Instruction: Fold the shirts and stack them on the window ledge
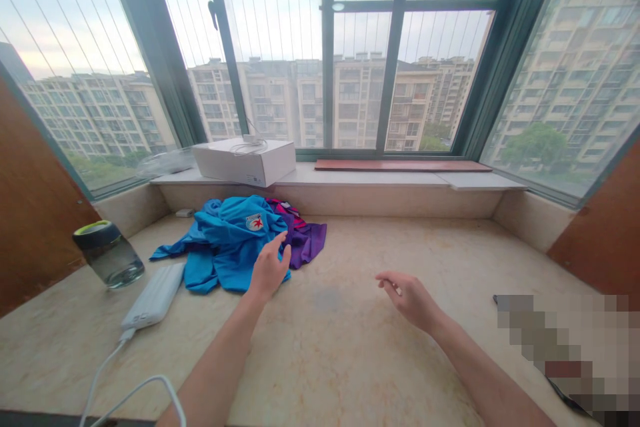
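At the far left, a clear bottle with a dark lid and yellow-green rim [109, 257] stands on the beige marbled stone bench [320, 353]. Just beside it lies a flat white rectangular block [154, 297], with a white cable [100, 373] plugged into its near end. Behind, a white rectangular cardboard box [240, 163] sits on the window ledge [305, 177].

Next comes a crumpled bright-blue fabric garment [220, 253] with a small red-and-white badge [255, 221], heaped on the bench. The left hand [270, 267] is at the garment's right side, covering part of it from view; its grip is apart, thumb clear of the fingers, and whether it touches the cloth cannot be told. A purple fabric garment [311, 245] lies just beyond and to the right of those fingertips, with pink-and-dark patterned cloth [296, 215] behind it.

Farther right, well apart from both garments, the right hand [407, 297] is above bare stone, fingers loosely curled; whether its grip meets at the tips cannot be told. A long reddish-brown board [400, 165] rests on the ledge behind. At the far right, a pixelated patch hides most of a dark-edged object [570, 395].
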